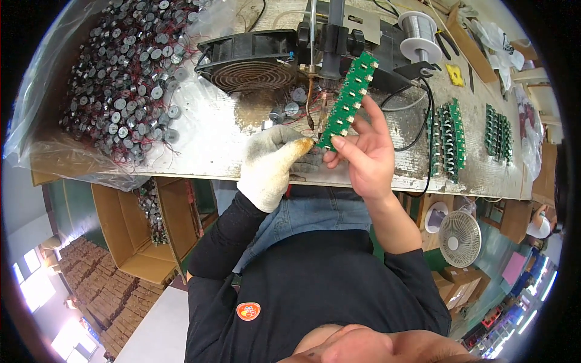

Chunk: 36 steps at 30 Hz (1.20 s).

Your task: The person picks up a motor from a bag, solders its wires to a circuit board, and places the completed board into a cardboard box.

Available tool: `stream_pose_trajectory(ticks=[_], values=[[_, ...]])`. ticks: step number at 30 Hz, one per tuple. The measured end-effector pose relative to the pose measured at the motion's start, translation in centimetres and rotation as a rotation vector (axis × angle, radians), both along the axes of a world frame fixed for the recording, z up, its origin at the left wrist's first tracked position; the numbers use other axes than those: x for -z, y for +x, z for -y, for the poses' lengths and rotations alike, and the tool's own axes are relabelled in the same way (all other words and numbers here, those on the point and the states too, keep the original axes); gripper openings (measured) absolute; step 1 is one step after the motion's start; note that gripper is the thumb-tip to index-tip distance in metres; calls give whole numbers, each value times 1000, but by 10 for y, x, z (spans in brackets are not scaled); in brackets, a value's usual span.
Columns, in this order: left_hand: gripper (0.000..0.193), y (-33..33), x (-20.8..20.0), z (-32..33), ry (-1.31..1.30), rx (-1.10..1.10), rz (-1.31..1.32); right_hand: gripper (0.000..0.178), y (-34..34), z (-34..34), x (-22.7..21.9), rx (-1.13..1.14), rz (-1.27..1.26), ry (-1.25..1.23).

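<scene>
The big metal table (200, 139) fills the space past my fingers, and its near edge runs right under both my wrists. Far off to the left of my fingers lies a huge pile of small round metal parts (121, 78) on clear plastic. Just beyond my fingertips sits a black fan (251, 60), lying flat, and next to it stands the soldering machine (330, 36) with its thin tip pointing down.

My left hand (269, 163) wears a white glove. Its fingers are curled closed, and the dirty yellow fingertip touches the bottom end of the long green board (348, 100). I cannot tell if it pinches a small part there. My right hand (363, 151) is bare. Its thumb and fingers are closed on the lower end of the green board, and the board sticks up and away from them, leaning toward the machine tip.

To do this well, I think I should hold the board still, grip only its edges, and keep my bare fingers back from the hot tip.

To the right of my fingers there is a black wire (417, 121), then rows of more green boards (448, 136). Past them sits a spool of silver wire (419, 27). There is a little open room between my right fingers and those rows. The machine is close, so I have little room ahead.
</scene>
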<state>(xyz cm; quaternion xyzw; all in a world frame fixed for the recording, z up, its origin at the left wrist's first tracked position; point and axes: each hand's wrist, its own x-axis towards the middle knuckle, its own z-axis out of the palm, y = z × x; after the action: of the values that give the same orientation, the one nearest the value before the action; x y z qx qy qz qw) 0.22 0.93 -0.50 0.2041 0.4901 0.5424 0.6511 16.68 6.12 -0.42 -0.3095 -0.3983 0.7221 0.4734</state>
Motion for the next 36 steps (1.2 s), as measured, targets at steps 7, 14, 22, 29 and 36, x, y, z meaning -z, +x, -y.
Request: stream_pose_trajectory(ticks=[7,14,22,29,36], values=[[15,0,-6,-1,1,-10,12,74,-1,-1,-1,-6,-5,1],[16,1,-2,0,14,-6,-114,74,-1,0,0,-6,1,21],[16,2,3,3,11,-6,-77,74,0,3,2,11,-2,9],[15,1,2,3,93,12,-158,73,0,5,3,-11,11,-5],[14,-3,6,2,111,83,-233,72,-2,6,2,-7,19,2]])
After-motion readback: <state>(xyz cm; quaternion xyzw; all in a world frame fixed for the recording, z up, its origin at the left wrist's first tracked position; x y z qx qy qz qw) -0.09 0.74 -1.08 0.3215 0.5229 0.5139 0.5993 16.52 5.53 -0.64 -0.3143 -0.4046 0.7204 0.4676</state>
